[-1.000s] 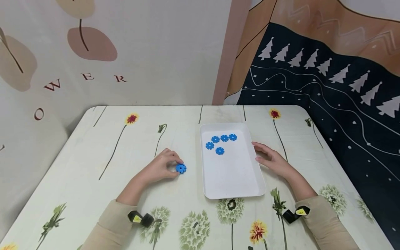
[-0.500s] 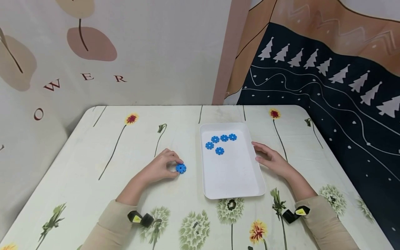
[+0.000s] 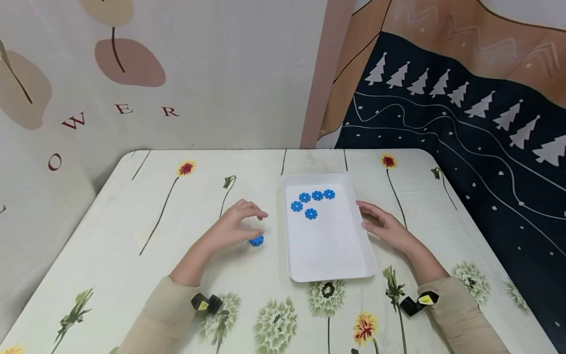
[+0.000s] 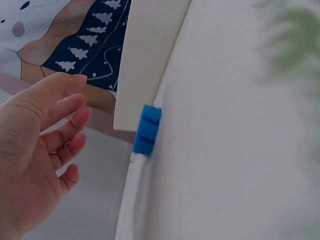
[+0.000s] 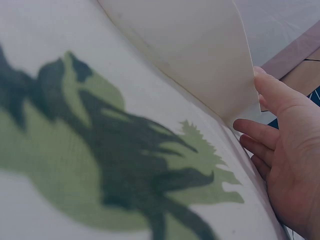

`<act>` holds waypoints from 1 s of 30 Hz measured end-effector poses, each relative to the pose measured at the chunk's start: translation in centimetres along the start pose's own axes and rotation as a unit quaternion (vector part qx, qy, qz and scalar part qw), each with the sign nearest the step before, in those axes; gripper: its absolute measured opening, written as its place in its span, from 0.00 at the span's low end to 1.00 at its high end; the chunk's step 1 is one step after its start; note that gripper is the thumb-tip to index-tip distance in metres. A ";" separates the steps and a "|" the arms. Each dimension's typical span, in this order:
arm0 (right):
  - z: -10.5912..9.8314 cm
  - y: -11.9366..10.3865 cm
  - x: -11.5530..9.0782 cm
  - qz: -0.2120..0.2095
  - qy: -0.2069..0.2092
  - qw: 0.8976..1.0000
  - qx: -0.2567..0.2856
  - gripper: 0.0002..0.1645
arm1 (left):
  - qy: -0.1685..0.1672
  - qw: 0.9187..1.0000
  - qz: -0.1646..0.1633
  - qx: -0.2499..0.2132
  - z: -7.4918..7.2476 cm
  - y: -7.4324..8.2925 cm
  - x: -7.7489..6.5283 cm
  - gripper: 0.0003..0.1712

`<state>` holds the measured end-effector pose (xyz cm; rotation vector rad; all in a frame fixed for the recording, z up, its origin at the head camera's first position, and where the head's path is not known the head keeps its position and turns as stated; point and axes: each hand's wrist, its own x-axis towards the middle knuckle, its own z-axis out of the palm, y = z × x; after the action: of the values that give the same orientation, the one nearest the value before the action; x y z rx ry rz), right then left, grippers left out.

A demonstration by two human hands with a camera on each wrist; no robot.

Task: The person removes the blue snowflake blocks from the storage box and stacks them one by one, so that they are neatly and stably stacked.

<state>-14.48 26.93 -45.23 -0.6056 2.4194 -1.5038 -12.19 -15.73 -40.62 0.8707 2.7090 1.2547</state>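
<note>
A blue notched building disc lies on the table to the left of the tray, partly hidden by my left thumb in the head view. Seen from the side in the left wrist view, the blue disc looks thick with dark slots; I cannot tell whether it is one or a stack. My left hand hovers just above it, thumb and fingers parted, holding nothing. My right hand rests its fingertips against the right wall of the white tray. Inside that tray several blue discs lie flat near the far left.
A flower-patterned cloth covers the table. Behind it stands a pale wall hanging, with a dark tree-printed one on the right.
My left hand has let go of the blue disc and lifted slightly up and away, its fingers spreading. The disc stays on the table. My right hand and the tray have not moved.
</note>
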 end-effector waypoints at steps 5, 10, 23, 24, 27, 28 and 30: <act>0.0 0.1 0.0 0.000 0.001 1.000 0.002 0.34 | 0.003 1.000 0.021 0.002 0.8 0.9 2.0 0.17; 0.1 0.3 0.0 -0.004 -0.001 1.000 0.004 0.34 | -0.015 0.999 0.035 0.012 2.0 1.7 4.0 0.17; 0.1 0.1 0.0 0.000 0.000 1.000 -0.008 0.34 | -0.104 0.990 0.000 0.098 4.9 2.4 9.0 0.23; 0.1 0.0 0.0 -0.001 0.000 1.000 -0.010 0.34 | -0.111 0.988 -0.002 0.103 5.0 2.4 9.4 0.23; 0.1 0.1 0.0 0.001 0.000 1.000 -0.011 0.34 | -0.127 0.985 0.003 0.118 5.2 2.4 10.5 0.24; 0.1 0.1 0.1 0.001 -0.001 1.000 -0.010 0.34 | -0.131 0.984 0.008 0.124 5.3 2.4 10.7 0.25; 0.1 0.1 0.1 0.001 -0.001 1.000 -0.008 0.35 | -0.138 0.981 0.014 0.133 5.3 2.3 11.2 0.25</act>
<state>-14.54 26.86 -45.34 -0.6074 2.4321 -1.4819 -19.20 -5.19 -40.33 1.0218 2.6780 0.7183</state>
